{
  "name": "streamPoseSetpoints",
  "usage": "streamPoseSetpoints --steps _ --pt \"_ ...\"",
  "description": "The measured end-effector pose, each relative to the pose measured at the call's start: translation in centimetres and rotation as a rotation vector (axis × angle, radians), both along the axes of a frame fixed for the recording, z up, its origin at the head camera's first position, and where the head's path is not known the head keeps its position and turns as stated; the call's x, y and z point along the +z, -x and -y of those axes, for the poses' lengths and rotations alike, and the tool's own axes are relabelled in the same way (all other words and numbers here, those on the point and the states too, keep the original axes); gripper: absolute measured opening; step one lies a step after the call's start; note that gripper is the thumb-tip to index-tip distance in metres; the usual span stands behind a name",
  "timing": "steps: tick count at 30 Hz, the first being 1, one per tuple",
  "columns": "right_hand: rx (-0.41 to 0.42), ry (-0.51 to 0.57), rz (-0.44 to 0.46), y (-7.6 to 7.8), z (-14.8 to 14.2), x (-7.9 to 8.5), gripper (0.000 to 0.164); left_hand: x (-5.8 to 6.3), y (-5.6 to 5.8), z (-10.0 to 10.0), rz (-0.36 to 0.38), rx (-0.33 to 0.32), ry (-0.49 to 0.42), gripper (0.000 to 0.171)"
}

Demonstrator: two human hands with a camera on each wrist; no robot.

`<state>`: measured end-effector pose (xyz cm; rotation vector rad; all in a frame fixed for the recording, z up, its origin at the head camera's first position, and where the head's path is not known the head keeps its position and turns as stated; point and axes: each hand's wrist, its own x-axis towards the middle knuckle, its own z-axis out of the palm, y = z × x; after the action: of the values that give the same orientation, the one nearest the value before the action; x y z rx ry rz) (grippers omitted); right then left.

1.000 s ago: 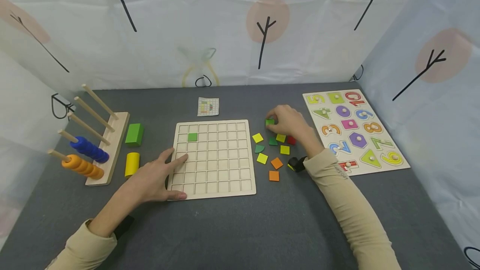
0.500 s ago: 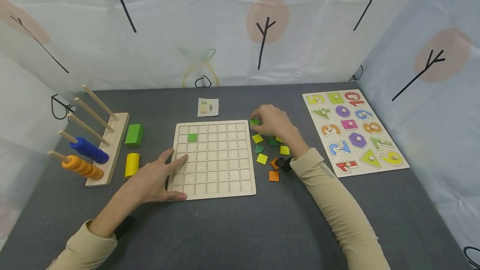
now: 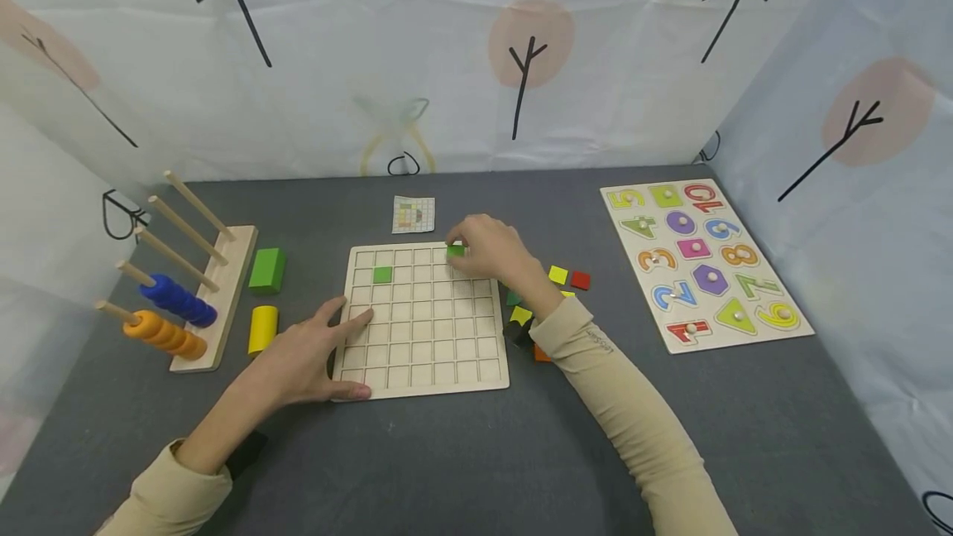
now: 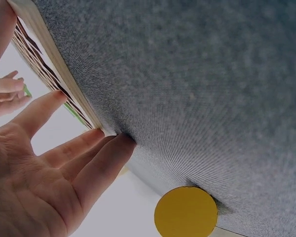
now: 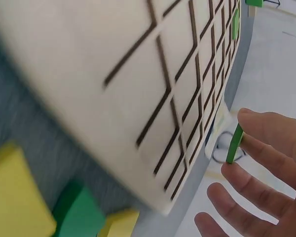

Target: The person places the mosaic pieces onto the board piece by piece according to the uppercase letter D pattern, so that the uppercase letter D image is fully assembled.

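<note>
A wooden grid board [image 3: 422, 329] lies flat in the middle of the table. One green square tile [image 3: 383, 275] sits in a cell near its top left. My left hand [image 3: 313, 351] rests on the board's left edge, fingers spread and thumb at the lower left corner. My right hand [image 3: 493, 250] pinches another green tile [image 5: 234, 143] between thumb and fingers, above the board's upper right part. In the right wrist view that tile is held on edge, apart from the board.
Loose tiles lie right of the board, among them a red one [image 3: 580, 280] and a yellow one [image 3: 558, 275]. A small pattern card [image 3: 414, 214] lies behind. At left stand a peg stacker [image 3: 237, 259], a green block [image 3: 266, 270] and a yellow cylinder [image 3: 262, 329]. A number puzzle [image 3: 703, 265] lies right.
My right hand has carried the green tile leftward, from beside the loose tiles to over the board. The left hand has stayed on the board's edge.
</note>
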<state>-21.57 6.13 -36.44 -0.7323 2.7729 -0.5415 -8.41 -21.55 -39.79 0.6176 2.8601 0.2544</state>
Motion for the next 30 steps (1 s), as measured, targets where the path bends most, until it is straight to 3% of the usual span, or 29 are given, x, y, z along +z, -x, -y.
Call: streamPoseSetpoints --steps 17,30 --pt "0.076 -0.002 0.001 -0.6 4.9 -1.1 0.029 -0.2 -0.1 -0.3 -0.05 0.022 0.031 0.103" --pt "0.085 -0.024 -0.022 -0.7 6.8 -2.1 0.028 -0.4 0.1 -0.3 -0.114 0.038 0.073 0.103"
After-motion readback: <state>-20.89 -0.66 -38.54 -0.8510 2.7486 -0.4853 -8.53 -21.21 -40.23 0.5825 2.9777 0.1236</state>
